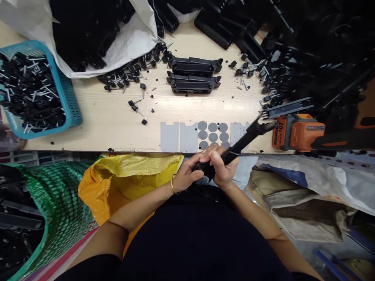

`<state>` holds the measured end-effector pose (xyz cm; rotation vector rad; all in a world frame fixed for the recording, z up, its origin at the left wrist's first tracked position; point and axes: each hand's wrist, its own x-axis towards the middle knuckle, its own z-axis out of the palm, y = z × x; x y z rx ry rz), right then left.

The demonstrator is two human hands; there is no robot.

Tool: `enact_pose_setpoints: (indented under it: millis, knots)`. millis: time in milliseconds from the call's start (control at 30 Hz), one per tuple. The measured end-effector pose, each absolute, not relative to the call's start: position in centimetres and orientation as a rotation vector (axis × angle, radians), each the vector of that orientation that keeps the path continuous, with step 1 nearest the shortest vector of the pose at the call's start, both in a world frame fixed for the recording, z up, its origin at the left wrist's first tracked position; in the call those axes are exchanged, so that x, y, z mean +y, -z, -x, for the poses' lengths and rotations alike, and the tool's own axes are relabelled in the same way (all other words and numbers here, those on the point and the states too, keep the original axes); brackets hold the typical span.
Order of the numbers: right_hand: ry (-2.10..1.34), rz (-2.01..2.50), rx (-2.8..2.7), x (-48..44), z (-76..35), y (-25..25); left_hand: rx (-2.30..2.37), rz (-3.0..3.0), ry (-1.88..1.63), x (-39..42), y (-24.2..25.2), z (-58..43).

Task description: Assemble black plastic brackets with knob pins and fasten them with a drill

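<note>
Both hands are closed around a black plastic bar (246,136) with a curved, forked end, which slants up and to the right over the table's front edge. My left hand (187,169), a yellow bangle at its wrist, grips the lower end with thumb and fingers. My right hand (225,166) wraps the bar a little higher up. The fingers partly cover the lower end, so its shape is hard to make out. Beyond the hands, grey round pads (213,136) and grey sheets (170,136) lie along the edge. A few black folded brackets (193,84) sit farther back.
At left stands a blue basket (74,105) of black-headed screws. More knob screws (125,78) are scattered behind. An orange 20V battery tool (307,130) lies at right, beside a dark heap of black parts (322,58). Yellow (140,168) and green mesh sacks (67,203) stand below the table.
</note>
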<state>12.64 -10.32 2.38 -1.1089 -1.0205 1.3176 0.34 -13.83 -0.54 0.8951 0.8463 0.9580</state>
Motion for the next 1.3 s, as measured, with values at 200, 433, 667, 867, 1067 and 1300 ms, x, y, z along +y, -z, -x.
enact_pose_setpoints:
  millis: [200,433,667,867,1067,1300]
  knots:
    - [-1.468,1.065,-1.251,-8.8,-13.4,-5.1,0.753,-0.905,-0.862,-12.3,0.5,0.1]
    - [-1.068,1.526,-1.157,-5.8,-12.4,-3.4,0.657,-1.137,-0.63,-8.1,1.2,3.2]
    - [-1.01,1.613,-0.86,-1.3,-11.8,-0.6,1.376,-2.038,-0.499,-10.2,-1.8,0.9]
    - [-1.257,1.608,-0.896,-3.1,-12.0,0.6,1.649,-1.898,-0.659,-7.7,1.1,-1.9]
    - [-0.621,1.579,-1.916,-6.3,-19.7,-2.2,1.459,-1.966,-0.286,-7.5,0.0,3.4]
    - [-1.221,0.978,-2.743,-10.2,-20.6,-7.3,0.586,-2.262,-0.36,-10.7,-3.9,5.3]
